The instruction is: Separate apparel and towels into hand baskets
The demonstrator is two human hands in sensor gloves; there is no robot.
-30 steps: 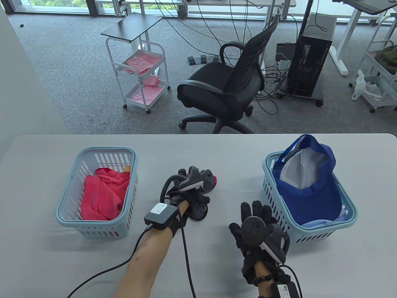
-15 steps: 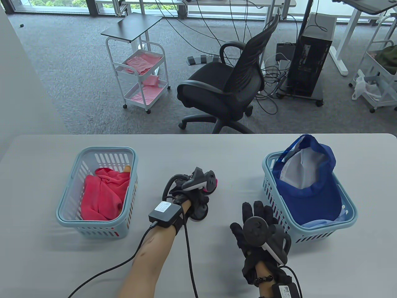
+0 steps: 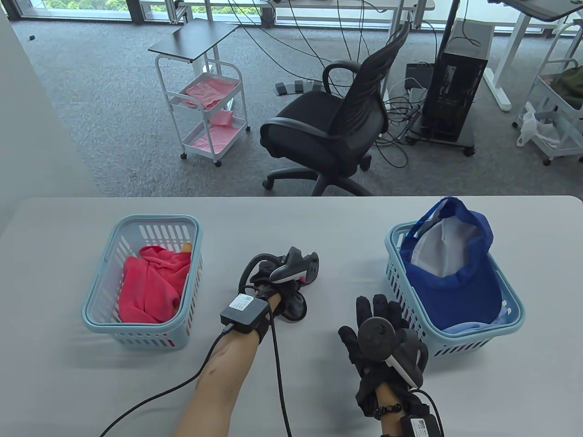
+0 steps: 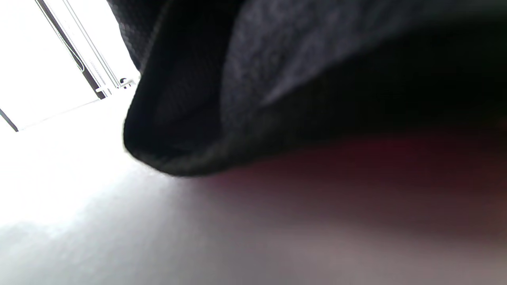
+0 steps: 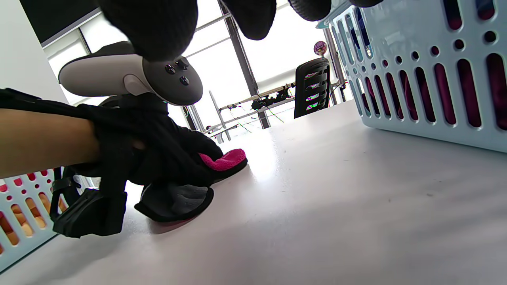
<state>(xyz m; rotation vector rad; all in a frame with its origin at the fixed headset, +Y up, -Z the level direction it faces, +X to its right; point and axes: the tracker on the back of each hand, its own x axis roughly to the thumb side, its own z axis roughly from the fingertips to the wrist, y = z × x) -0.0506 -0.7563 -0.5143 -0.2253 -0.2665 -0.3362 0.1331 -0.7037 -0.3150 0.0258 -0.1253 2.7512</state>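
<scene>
My left hand (image 3: 282,282) grips a bunched black cloth item with pink lining (image 3: 295,309) on the table's middle. The right wrist view shows the hand (image 5: 158,146) closed over it, with the pink lining (image 5: 223,160) sticking out. The left wrist view shows only blurred dark cloth (image 4: 277,79) close up. My right hand (image 3: 378,327) lies open and empty on the table beside the right basket (image 3: 455,343), which holds a blue cap (image 3: 455,277). The left basket (image 3: 98,291) holds a pink towel (image 3: 150,284).
Both baskets are light blue plastic with slotted walls; the right one's wall (image 5: 416,79) is close to my right hand. A cable (image 3: 278,364) runs from my left wrist over the table's front. An office chair (image 3: 332,132) stands beyond the far edge.
My left hand has drawn the cloth item a little nearer and bunched it tighter; less pink shows at its far end. My right hand has hardly moved.
</scene>
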